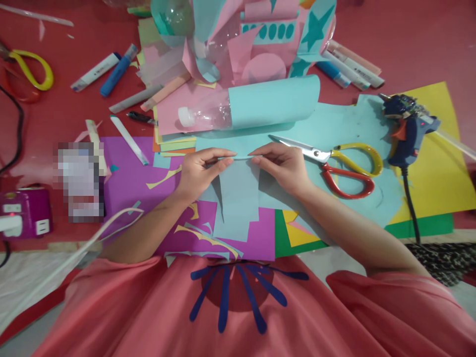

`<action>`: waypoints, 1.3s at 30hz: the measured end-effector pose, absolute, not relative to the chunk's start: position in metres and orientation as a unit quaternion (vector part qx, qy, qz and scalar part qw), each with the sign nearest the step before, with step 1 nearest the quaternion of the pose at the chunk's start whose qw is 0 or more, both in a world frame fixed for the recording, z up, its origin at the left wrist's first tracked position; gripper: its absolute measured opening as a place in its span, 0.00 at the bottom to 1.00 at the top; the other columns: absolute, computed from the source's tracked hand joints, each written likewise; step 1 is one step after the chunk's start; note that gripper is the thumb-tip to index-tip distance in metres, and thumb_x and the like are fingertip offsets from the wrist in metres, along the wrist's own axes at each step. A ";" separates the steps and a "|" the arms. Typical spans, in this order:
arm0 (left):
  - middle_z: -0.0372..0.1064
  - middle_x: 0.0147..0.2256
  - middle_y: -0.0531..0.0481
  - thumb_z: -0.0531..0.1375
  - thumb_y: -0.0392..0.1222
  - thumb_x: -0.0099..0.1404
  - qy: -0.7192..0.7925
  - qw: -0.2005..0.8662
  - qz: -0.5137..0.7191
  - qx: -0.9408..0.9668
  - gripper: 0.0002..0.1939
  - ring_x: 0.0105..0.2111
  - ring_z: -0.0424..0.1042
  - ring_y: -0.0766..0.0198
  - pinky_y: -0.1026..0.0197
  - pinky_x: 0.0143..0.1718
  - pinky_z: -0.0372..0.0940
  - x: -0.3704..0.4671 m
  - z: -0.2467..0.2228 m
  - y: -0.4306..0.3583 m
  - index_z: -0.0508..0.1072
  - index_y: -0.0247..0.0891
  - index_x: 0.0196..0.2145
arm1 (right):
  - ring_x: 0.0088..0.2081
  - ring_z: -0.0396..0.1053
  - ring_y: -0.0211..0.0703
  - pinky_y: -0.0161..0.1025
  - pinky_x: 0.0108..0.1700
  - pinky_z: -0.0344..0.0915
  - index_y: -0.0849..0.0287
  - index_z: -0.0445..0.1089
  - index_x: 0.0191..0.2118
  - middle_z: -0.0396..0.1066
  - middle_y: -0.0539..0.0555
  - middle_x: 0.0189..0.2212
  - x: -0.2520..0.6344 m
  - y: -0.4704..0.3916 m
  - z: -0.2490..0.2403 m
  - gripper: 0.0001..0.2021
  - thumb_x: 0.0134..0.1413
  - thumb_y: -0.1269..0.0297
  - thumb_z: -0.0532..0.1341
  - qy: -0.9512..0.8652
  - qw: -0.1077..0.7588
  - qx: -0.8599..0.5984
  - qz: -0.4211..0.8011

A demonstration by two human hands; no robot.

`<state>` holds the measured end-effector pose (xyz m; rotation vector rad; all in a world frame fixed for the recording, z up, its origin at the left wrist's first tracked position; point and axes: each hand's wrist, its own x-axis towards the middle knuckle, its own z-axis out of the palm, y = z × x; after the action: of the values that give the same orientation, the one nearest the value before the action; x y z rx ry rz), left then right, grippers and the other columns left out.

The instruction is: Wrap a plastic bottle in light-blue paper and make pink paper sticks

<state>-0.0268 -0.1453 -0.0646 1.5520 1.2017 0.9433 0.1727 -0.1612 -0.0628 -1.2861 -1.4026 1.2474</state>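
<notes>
Between both hands hangs a light blue paper strip (240, 186), its far edge pinched at two corners. My left hand (203, 168) grips the left corner between thumb and fingers. At the right corner, my right hand (282, 166) pinches the same edge. Just right of that hand lie scissors (316, 153) with one yellow and one red handle. Beyond the hands, a clear plastic bottle (208, 111) with a white cap lies on its side, partly wrapped in light blue paper (275, 101). Under the strip are purple paper (145, 163) and light blue sheets.
A blue glue gun (405, 139) rests on yellow paper (446, 173) at the right, its cord running toward me. Several markers (119, 69) lie at the back. A purple power adapter (28, 213) sits at the left, near a blurred-out object (82, 183). Pink and blue paper pieces (260, 44) stand behind.
</notes>
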 end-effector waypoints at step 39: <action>0.79 0.30 0.50 0.64 0.51 0.61 0.454 0.457 0.374 0.667 0.13 0.25 0.73 0.70 0.69 0.24 0.63 -0.027 -0.065 -0.147 0.81 0.39 0.35 | 0.31 0.71 0.37 0.35 0.33 0.68 0.59 0.78 0.33 0.77 0.52 0.30 0.168 -0.165 -0.061 0.06 0.51 0.65 0.64 -0.546 0.420 -0.489 0.534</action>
<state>-0.0265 -0.1474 -0.0653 1.6452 1.1196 0.9207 0.1680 -0.1655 -0.0605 -1.2268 -1.3688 1.3394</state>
